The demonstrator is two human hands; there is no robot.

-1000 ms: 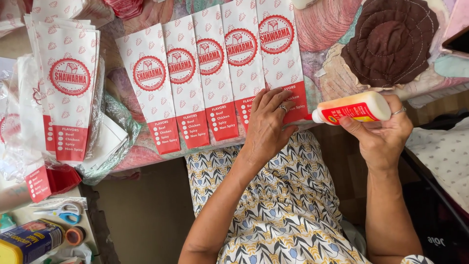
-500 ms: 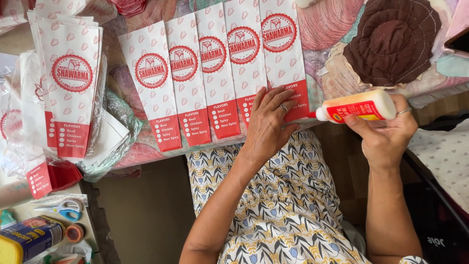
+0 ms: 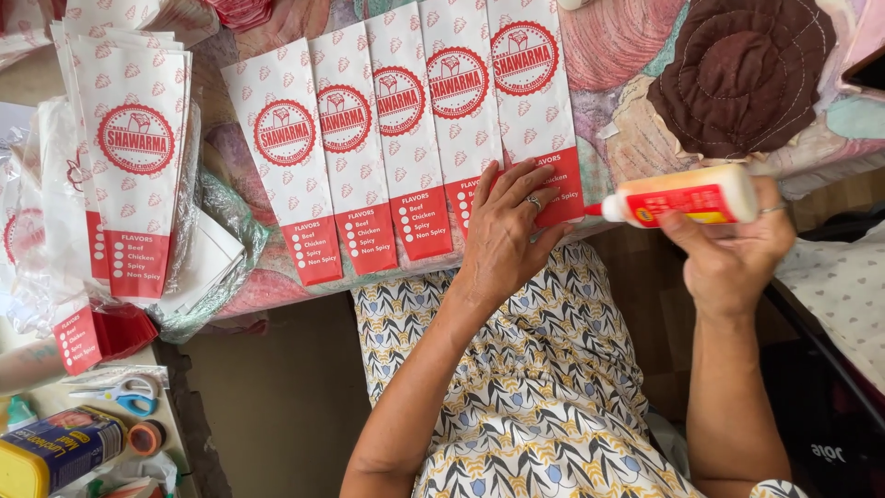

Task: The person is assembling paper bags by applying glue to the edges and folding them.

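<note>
On the patchwork cloth (image 3: pixel 645 55), left hand (image 3: pixel 507 231) still flat on bags (image 3: pixel 406 138); right hand (image 3: pixel 737 249) keeps gripping glue bottle (image 3: pixel 682 195).

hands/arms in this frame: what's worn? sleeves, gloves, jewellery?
Both forearms are bare: no sleeves and no gloves show. The left hand wears a silver-coloured ring on one finger. The right hand has a thin band on a finger. No watch or bracelet shows on either wrist. Below the arms, the person wears a patterned dress, white with yellow and dark leaf shapes.

Stack of printed bags (image 3: pixel 129 157) upper left; scissors (image 3: pixel 124 395), tape roll (image 3: pixel 146 436), yellow-capped blue can (image 3: pixel 55 452) lower left; brown quilted patch (image 3: pixel 742 74) upper right.
</note>
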